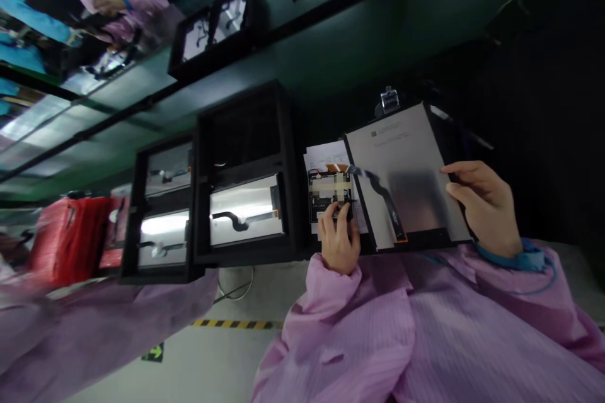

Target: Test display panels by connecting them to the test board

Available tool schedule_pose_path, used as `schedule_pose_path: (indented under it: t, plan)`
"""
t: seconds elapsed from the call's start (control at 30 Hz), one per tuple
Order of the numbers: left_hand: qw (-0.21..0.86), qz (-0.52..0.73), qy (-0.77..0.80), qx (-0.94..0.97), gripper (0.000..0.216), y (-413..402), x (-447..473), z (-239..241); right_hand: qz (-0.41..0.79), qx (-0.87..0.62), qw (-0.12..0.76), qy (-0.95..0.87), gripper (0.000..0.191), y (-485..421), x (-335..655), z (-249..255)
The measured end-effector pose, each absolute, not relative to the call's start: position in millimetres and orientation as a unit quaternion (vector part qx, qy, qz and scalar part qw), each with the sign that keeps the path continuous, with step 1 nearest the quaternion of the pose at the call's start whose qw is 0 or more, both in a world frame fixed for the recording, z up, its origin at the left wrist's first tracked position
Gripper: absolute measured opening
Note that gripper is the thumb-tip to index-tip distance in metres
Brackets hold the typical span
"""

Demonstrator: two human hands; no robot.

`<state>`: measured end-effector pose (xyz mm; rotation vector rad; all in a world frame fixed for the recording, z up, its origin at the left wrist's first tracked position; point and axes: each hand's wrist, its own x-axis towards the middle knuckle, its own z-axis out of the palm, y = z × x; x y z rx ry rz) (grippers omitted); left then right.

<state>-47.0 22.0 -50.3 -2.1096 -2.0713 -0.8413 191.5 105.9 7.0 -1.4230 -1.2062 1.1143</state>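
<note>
A grey display panel (pixel 401 170) lies in a black fixture in front of me, with a black flex cable (pixel 385 198) running across it. My right hand (pixel 484 208) rests on the panel's right edge, fingers curled over it. My left hand (pixel 339 240) presses its fingertips on a small circuit board (pixel 328 192) with tan tape strips, left of the panel. Both arms wear pink sleeves. A blue wrist strap (pixel 520 258) circles my right wrist.
Black trays (pixel 246 201) holding shiny panels with flex cables stand to the left. A red bag (pixel 69 236) lies at far left. More trays (pixel 215 25) sit on the dark conveyor beyond. Other people in pink and blue coats work at top left.
</note>
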Motion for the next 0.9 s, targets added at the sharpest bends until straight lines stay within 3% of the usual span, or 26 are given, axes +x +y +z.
schedule_pose_path:
  t: [0.3, 0.47, 0.57, 0.73, 0.83, 0.9]
  plan:
    - [0.053, -0.276, -0.667, -0.690, 0.030, 23, -46, -48, 0.441, -0.596, 0.436, -0.510, 0.020, 113, 199, -19]
    - [0.055, -0.269, -0.665, -0.694, 0.029, 22, -47, -48, 0.442, -0.617, 0.384, -0.526, 0.037, 117, 197, -19]
    - [0.058, -0.265, -0.663, -0.698, 0.030, 22, -47, -48, 0.317, -0.660, 0.307, -0.608, 0.042, 120, 196, -16]
    - [0.058, -0.266, -0.662, -0.698, 0.030, 21, -47, -48, 0.086, -0.663, 0.137, -0.731, 0.031, 121, 188, -9]
    - [0.057, -0.272, -0.661, -0.697, 0.029, 22, -46, -49, 0.021, -0.660, 0.067, -0.748, 0.025, 120, 183, -2]
    - [0.056, -0.272, -0.662, -0.696, 0.029, 23, -46, -49, 0.003, -0.676, 0.066, -0.734, 0.027, 122, 184, 1]
